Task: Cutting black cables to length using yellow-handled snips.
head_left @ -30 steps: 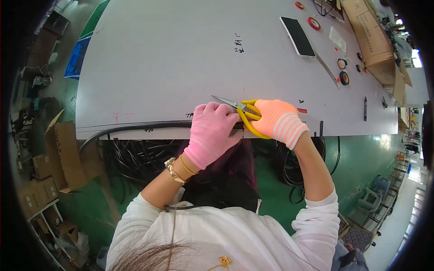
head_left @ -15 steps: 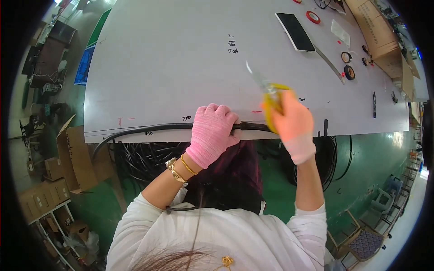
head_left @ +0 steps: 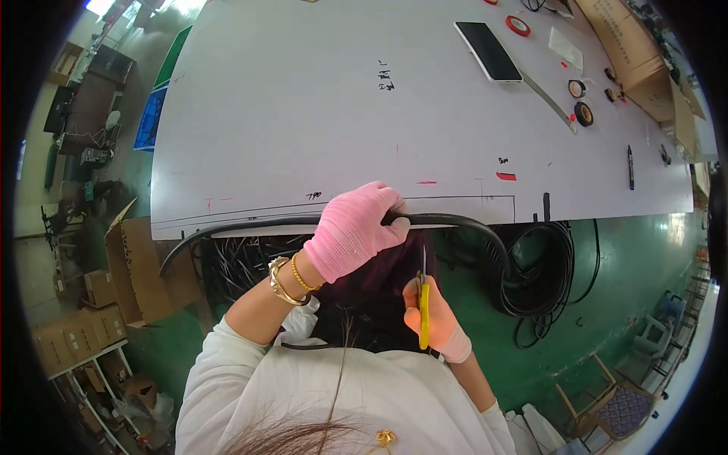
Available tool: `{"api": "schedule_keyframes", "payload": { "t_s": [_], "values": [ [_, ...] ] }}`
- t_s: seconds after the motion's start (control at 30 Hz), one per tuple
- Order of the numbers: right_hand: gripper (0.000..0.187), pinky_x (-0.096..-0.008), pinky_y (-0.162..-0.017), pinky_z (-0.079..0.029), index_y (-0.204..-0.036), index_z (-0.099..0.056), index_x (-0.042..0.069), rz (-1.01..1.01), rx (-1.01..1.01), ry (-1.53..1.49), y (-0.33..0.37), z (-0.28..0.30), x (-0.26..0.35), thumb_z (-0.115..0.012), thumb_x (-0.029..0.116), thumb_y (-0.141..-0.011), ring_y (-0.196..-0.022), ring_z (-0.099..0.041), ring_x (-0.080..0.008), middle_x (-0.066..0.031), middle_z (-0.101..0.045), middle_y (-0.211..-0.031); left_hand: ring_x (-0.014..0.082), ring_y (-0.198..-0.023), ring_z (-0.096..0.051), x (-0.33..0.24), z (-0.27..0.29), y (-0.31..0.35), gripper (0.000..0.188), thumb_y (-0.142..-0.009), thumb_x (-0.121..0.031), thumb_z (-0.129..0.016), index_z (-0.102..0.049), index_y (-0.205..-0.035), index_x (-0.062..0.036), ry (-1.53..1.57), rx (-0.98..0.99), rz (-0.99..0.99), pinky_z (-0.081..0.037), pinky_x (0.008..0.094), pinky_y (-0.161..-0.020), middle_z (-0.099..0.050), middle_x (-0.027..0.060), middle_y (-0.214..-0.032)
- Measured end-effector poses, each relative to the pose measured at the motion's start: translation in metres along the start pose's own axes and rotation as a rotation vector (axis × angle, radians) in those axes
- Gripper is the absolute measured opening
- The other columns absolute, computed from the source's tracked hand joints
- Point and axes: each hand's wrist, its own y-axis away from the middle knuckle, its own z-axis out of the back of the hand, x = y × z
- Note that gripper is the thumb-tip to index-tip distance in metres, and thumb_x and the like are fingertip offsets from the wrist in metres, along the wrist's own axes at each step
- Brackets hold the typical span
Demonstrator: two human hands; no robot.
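A thick black cable (head_left: 455,220) runs along the front edge of the table, drooping past the edge on both sides. My left hand (head_left: 355,232), in a pink glove, is closed round the cable near its middle, thumb and fingers pinching it. Below the table edge, close to my body, my right hand (head_left: 437,322) in an orange glove grips yellow-handled scissors (head_left: 424,307). Their blades point up toward the cable just right of my left hand and appear apart from it.
The pale table (head_left: 296,114) carries a phone (head_left: 489,51), a metal ruler (head_left: 550,102), tape rolls (head_left: 582,114) and a black marker (head_left: 630,167). At the back right stands a cardboard box (head_left: 629,61). Coiled black cable (head_left: 538,280) hangs below the table at right; an open carton (head_left: 144,265) stands left.
My right hand has come down from above the table with the scissors, back toward my body and left. My left hand keeps its hold on the cable.
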Motion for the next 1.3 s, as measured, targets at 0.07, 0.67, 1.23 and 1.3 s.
{"api": "schedule_keyframes", "payload": {
  "t_s": [0.07,0.67,1.23,1.3],
  "values": [
    [0.065,-0.0253,-0.072,-0.039,-0.108,-0.047,0.005,-0.024,0.012,0.039,-0.008,-0.001,0.006,-0.065,0.065,-0.088,-0.077,-0.039,-0.0118,-0.0003,-0.041,-0.087,0.0297,-0.075,-0.064,-0.005,0.006,0.002,0.014,-0.079,-0.01,-0.069,-0.066,-0.09,-0.0008,0.076,0.036,0.022,-0.054,0.0368,-0.071,-0.064,0.0122,-0.085],
    [0.038,-0.0205,-0.073,-0.043,-0.102,-0.051,0.004,-0.509,0.151,-1.471,-0.031,-0.01,-0.033,-0.065,0.039,-0.099,-0.076,-0.046,-0.0103,-0.0032,-0.05,-0.088,0.0177,-0.07,-0.059,-0.018,0.014,0.011,0.012,-0.081,-0.006,-0.068,-0.066,-0.089,0.0016,0.338,0.165,0.122,-0.052,0.031,-0.071,-0.063,0.0093,-0.077],
    [0.027,-0.024,-0.049,-0.038,-0.091,-0.055,0.006,-0.176,-0.024,-0.132,-0.013,-0.019,0.02,-0.066,0.029,-0.099,-0.053,-0.048,-0.0058,0.0013,-0.051,-0.061,0.0071,-0.067,-0.05,-0.015,0.031,-0.012,0.041,-0.076,0.002,-0.047,-0.067,-0.112,-0.0016,0.662,0.553,0.05,-0.047,0.0237,-0.065,-0.069,-0.0007,-0.102],
    [0.028,-0.0234,-0.047,-0.036,-0.09,-0.056,0.006,-0.19,-0.035,-0.1,-0.012,-0.019,0.023,-0.067,0.029,-0.098,-0.052,-0.048,-0.0046,0.0014,-0.051,-0.059,0.0066,-0.064,-0.048,-0.015,0.035,-0.014,0.041,-0.076,0.002,-0.047,-0.068,-0.11,-0.0015,0.679,0.594,0.107,-0.045,0.023,-0.062,-0.07,-0.0004,-0.102]
  ]
}}
